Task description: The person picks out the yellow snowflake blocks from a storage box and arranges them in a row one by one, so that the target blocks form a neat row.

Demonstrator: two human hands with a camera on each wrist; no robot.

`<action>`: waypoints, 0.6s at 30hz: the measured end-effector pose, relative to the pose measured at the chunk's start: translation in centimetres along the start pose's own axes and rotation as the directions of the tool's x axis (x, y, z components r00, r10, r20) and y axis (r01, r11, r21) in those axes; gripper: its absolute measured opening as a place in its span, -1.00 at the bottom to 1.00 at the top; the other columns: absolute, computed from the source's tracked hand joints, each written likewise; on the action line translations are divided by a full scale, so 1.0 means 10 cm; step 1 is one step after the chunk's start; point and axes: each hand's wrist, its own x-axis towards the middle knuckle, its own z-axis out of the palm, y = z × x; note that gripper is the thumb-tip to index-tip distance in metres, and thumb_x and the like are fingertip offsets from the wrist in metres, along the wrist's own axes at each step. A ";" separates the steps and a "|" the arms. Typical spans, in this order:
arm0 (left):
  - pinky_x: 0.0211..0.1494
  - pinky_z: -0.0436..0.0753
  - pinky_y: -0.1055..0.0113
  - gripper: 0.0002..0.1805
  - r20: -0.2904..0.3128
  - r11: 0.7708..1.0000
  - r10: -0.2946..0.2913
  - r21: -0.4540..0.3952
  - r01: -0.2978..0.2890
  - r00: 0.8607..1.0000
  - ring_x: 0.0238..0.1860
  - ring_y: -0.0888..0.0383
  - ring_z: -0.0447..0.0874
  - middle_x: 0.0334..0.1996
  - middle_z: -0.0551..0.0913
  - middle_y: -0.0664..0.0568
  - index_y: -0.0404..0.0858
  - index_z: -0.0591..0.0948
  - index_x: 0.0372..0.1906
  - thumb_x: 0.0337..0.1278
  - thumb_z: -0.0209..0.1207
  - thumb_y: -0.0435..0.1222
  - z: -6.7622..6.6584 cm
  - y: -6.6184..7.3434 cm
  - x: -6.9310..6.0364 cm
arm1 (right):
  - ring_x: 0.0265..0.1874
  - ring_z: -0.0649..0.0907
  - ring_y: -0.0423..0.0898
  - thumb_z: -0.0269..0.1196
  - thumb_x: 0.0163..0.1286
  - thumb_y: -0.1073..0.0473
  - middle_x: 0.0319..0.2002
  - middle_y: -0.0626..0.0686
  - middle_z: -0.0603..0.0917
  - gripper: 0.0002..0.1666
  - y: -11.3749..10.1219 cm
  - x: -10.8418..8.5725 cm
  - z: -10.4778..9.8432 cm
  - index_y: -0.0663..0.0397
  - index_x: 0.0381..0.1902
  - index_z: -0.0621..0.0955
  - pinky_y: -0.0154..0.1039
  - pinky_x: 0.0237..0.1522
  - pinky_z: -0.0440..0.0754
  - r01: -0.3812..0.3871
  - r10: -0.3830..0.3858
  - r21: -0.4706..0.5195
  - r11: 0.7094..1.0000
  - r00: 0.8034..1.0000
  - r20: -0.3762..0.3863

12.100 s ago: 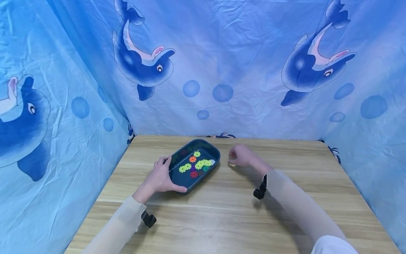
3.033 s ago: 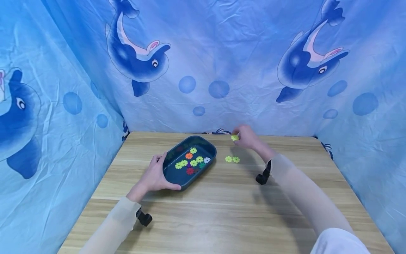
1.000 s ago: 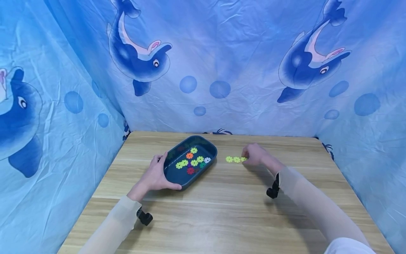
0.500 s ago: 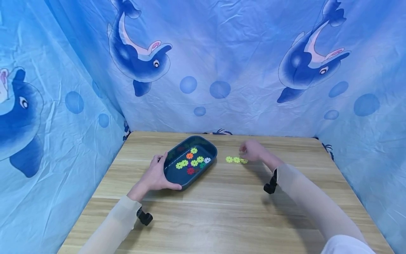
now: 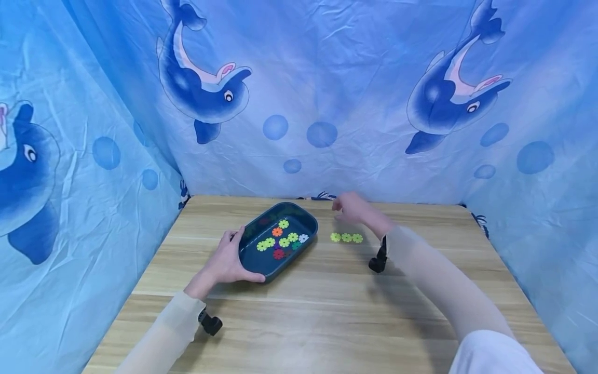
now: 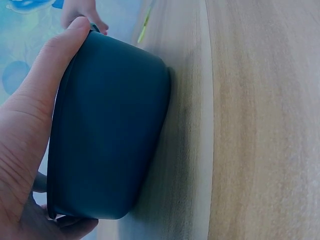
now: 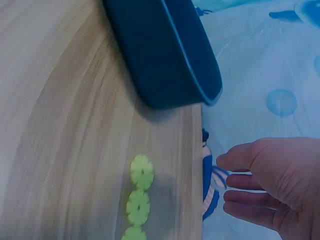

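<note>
My left hand point(image 5: 229, 262) grips the near-left end of a dark blue-green plastic box point(image 5: 256, 261), thumb on one side of the rim and fingers on another. In the left wrist view the outer wall of the box point(image 6: 107, 125) fills much of the frame. Inside lie several flower-shaped plastic discs: yellow-green point(image 5: 284, 242), orange point(image 5: 277, 231), red point(image 5: 278, 254), white point(image 5: 303, 238), green and purple. Three yellow-green discs point(image 5: 347, 237) lie in a row right of the box. My right hand point(image 5: 353, 209) hangs beyond that row, fingers loosely bent, holding nothing.
The wooden table point(image 5: 303, 327) extends in front of both arms. A blue cloth backdrop point(image 5: 374, 104) with printed dolphins stands along its back edge and sides. Each wrist wears a small black camera point(image 5: 377, 261).
The third yellow-green disc went from my right hand to the end of the row. That hand then let go and moved up and left. My left hand keeps its grip on the box.
</note>
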 end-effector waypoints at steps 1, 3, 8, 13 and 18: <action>0.38 0.59 -0.31 0.72 0.000 1.000 -0.001 -0.001 0.001 1.000 0.40 -0.34 0.37 0.50 0.19 -0.40 -0.34 0.01 0.72 -0.54 0.61 0.46 0.00 0.00 0.00 | 0.14 0.75 0.19 0.37 0.42 0.21 0.07 0.24 0.81 -0.63 -0.03 0.03 0.00 0.26 0.13 0.74 0.07 0.25 0.71 0.007 -0.007 -0.006 1.000 1.000 0.001; 0.38 0.59 -0.31 0.72 0.002 1.000 0.000 -0.004 0.000 1.000 0.40 -0.34 0.37 0.50 0.19 -0.40 -0.34 0.01 0.72 -0.54 0.61 0.46 0.00 0.00 0.00 | 0.14 0.75 0.18 0.36 0.42 0.21 0.07 0.24 0.81 -0.63 -0.08 0.09 -0.01 0.26 0.12 0.74 0.06 0.25 0.71 0.022 -0.022 -0.007 1.000 1.000 0.001; 0.39 0.57 -0.32 0.72 0.009 1.000 -0.001 -0.006 0.001 1.000 0.41 -0.34 0.36 0.52 0.18 -0.40 -0.34 0.01 0.72 -0.53 0.61 0.46 -0.01 0.00 0.00 | 0.13 0.75 0.16 0.35 0.42 0.23 0.05 0.22 0.82 -0.65 -0.22 0.23 0.00 0.25 0.12 0.75 0.04 0.24 0.71 0.055 -0.055 -0.014 0.998 0.998 -0.013; 0.40 0.57 -0.31 0.72 0.015 1.000 -0.004 -0.006 0.005 1.000 0.42 -0.34 0.36 0.53 0.16 -0.40 -0.32 0.00 0.72 -0.53 0.60 0.47 0.00 -0.01 0.00 | 0.14 0.75 0.11 0.36 0.44 0.22 0.08 0.18 0.81 -0.66 -0.37 0.34 0.02 0.20 0.13 0.75 0.00 0.23 0.72 0.069 -0.069 -0.017 0.997 0.998 -0.008; 0.41 0.56 -0.32 0.72 0.014 1.000 -0.010 -0.012 0.010 1.000 0.43 -0.34 0.35 0.53 0.16 -0.39 -0.32 -0.01 0.72 -0.53 0.61 0.46 -0.01 -0.01 0.01 | 0.11 0.76 0.07 0.36 0.46 0.21 0.06 0.15 0.82 -0.69 -0.52 0.42 0.08 0.16 0.11 0.77 -0.04 0.20 0.73 0.103 -0.103 -0.022 0.994 0.995 0.002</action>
